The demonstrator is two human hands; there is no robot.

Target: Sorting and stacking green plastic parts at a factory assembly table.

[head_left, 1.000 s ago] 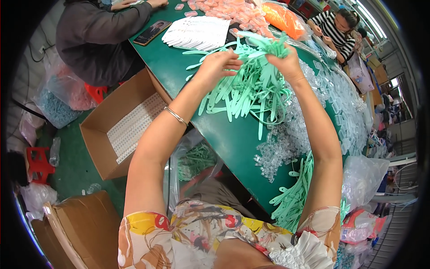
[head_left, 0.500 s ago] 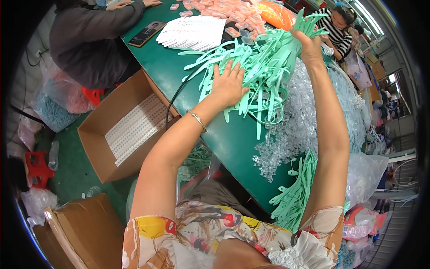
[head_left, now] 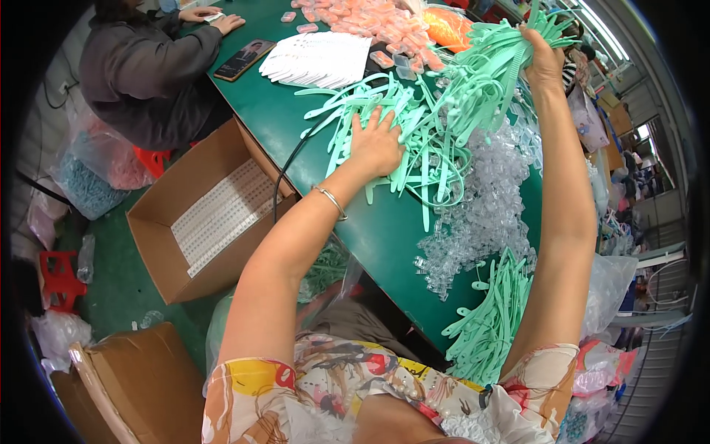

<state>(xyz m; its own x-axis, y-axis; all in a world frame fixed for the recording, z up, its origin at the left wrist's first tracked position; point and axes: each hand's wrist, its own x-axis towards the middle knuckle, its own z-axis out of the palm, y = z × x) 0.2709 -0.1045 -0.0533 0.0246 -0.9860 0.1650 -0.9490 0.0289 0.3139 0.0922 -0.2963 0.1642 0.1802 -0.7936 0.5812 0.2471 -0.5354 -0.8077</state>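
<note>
Your right hand (head_left: 543, 63) now raised higher, fist gripping mint-green plastic strips (head_left: 473, 81), your left hand (head_left: 376, 144) spread flat, pressing the strip pile (head_left: 414, 140) on the green table (head_left: 370, 229)

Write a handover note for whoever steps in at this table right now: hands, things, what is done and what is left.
Left hand: open, flat, pressing the loose green plastic strips on the green table.
Right hand: shut on a raised bunch of strips, lifted off the pile.
Nearby: clear plastic pieces beside the pile; a neater bundle of strips at the near table edge.
Done: one bunch gathered.
Left: most strips lie loose.
</note>
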